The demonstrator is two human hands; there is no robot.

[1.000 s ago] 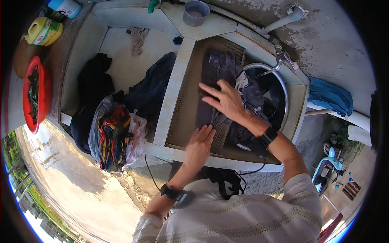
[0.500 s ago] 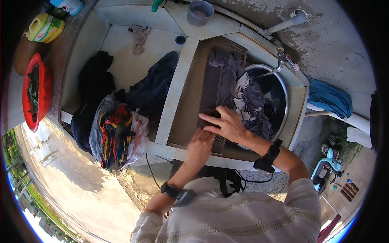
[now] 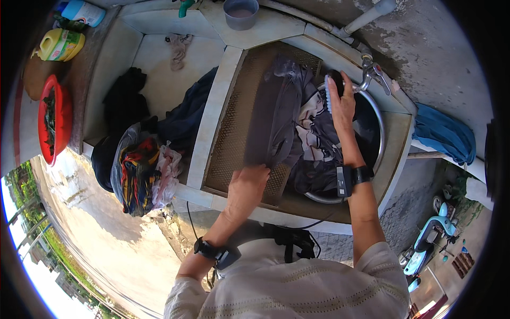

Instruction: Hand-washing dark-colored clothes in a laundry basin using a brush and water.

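Observation:
A dark grey wet garment [image 3: 271, 117] lies spread over the ribbed washboard slope [image 3: 229, 133] of the sink. My left hand [image 3: 248, 186] is closed on its near edge, fingertips curled under. In my right hand [image 3: 342, 103] is a scrubbing brush [image 3: 334, 82] with a dark back and pale bristles, raised beside the tap [image 3: 369, 77]. Below that hand, the rest of the garment and a cream-and-dark patterned cloth [image 3: 308, 127] hang into a round metal basin [image 3: 381, 127] of dark water.
Dark clothes [image 3: 125, 98] and a sock-like cloth [image 3: 179, 50] lie in the left sink. Bundled clothes [image 3: 139, 170] hang over its front edge. A grey pot [image 3: 240, 13] stands on the back ledge, a red bowl [image 3: 65, 117] at left, a blue cloth [image 3: 443, 133] on a pipe at right.
My right hand has lifted away from the garment's near edge, up and right to the tap, carrying the brush. The left hand has shifted slightly left and now grips the garment's edge.

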